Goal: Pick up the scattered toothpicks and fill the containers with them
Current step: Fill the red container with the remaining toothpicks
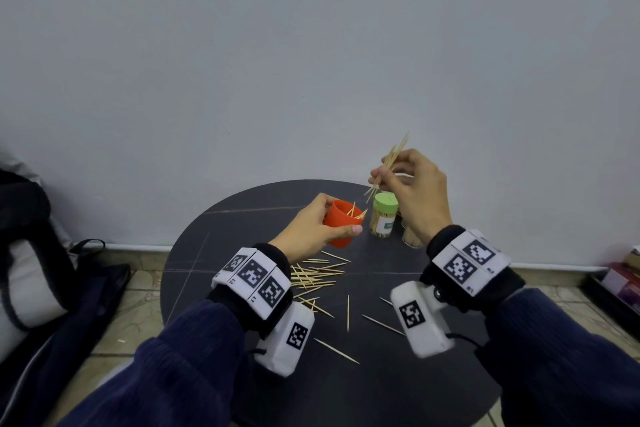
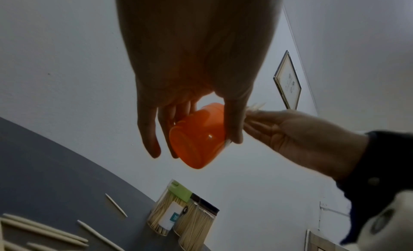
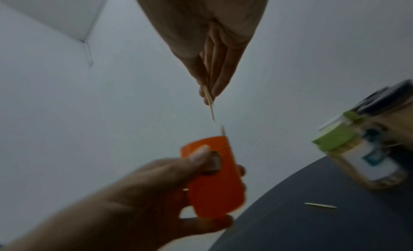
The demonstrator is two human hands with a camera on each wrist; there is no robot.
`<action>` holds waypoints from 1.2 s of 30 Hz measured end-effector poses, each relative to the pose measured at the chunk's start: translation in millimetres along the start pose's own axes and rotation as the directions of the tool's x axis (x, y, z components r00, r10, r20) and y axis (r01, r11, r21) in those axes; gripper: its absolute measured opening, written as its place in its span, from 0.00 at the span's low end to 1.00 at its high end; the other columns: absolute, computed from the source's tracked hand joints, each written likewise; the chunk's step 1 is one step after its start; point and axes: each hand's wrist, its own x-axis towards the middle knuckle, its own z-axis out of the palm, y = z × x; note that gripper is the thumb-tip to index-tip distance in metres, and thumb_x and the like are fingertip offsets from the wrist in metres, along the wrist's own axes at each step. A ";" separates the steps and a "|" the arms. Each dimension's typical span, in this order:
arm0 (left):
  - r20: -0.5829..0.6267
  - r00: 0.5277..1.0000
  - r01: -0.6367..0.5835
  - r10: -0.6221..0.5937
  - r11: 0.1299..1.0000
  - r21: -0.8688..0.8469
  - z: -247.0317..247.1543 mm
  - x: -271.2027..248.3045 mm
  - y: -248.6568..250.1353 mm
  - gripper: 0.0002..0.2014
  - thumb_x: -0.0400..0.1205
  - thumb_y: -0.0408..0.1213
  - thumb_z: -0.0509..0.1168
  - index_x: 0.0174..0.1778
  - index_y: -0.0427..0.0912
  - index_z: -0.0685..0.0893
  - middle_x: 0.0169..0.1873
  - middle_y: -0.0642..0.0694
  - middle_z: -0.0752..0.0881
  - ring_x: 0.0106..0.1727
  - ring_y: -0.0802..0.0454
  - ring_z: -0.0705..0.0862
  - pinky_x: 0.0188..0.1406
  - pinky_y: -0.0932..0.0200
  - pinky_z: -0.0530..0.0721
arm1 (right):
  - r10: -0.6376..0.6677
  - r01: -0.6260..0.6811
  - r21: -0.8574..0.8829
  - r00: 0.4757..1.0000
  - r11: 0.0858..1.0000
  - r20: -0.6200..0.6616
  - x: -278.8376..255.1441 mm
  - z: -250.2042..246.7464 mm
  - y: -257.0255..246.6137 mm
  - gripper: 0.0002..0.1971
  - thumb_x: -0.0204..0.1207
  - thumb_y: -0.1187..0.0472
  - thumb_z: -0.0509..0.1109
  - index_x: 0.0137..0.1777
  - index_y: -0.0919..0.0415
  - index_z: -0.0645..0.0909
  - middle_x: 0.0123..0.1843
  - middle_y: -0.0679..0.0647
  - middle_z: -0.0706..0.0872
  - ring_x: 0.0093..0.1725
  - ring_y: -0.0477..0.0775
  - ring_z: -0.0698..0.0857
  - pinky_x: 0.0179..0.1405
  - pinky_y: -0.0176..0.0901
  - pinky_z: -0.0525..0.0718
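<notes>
1. Right hand point(image 1: 414, 191), upper right of centre in the head view: thumb and fingertips pinch a bundle of toothpicks point(image 1: 389, 163) near mid-length; the points fan out above and below the pinch.
2. Left hand point(image 1: 313, 230), centre of the frame: fingers and thumb wrap the wall of the orange cup point(image 1: 341, 224), which is raised off the table and tilted toward the bundle; a few picks already lean inside it.
3. Relation: the bundle's lower tips hang just above and to the right of the cup mouth, apart from it; in the right wrist view they point down at the rim.
4. Handling, as a judgement: the picks are light, stiff, smooth and sharp-tipped; a loose pinch would let them slide or splay, so a mid-length hold with tips aligned suits the narrow mouth; the cup is light and rigid, best held by its wall.
5. Surroundings: a green-lidded jar point(image 1: 384, 215), packed with picks, stands just right of the cup; scattered toothpicks point(image 1: 317, 279) lie lower centre on the dark round table point(image 1: 346, 395).
</notes>
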 end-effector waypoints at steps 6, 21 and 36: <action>0.008 1.000 -0.003 0.003 1.000 -0.012 0.6 0.5 -1.2 0.29 0.76 0.44 0.71 0.70 0.45 0.66 0.67 0.45 0.75 0.67 0.47 0.76 0.65 0.50 0.79 | 0.004 -0.011 0.063 0.995 0.998 0.104 -1.3 10.4 -12.3 0.07 0.77 0.67 0.70 0.53 0.64 0.77 0.43 0.57 0.89 0.42 0.48 0.90 0.44 0.38 0.89; -0.010 1.000 -0.019 0.018 0.993 -0.115 -2.7 3.9 -10.5 0.27 0.74 0.46 0.73 0.66 0.49 0.69 0.65 0.45 0.78 0.66 0.48 0.78 0.67 0.48 0.79 | 0.027 -0.019 -0.031 0.964 0.999 0.264 -0.6 25.0 6.5 0.08 0.82 0.58 0.63 0.55 0.59 0.80 0.50 0.48 0.89 0.55 0.43 0.86 0.55 0.32 0.80; -0.200 0.980 0.004 -0.022 0.996 -0.089 -42.4 -0.3 -15.7 0.29 0.76 0.41 0.71 0.70 0.44 0.66 0.63 0.50 0.75 0.63 0.53 0.75 0.55 0.62 0.75 | 0.596 0.161 -0.794 0.578 0.586 0.557 29.6 56.5 81.8 0.24 0.82 0.66 0.59 0.77 0.63 0.63 0.76 0.60 0.72 0.74 0.59 0.72 0.68 0.43 0.68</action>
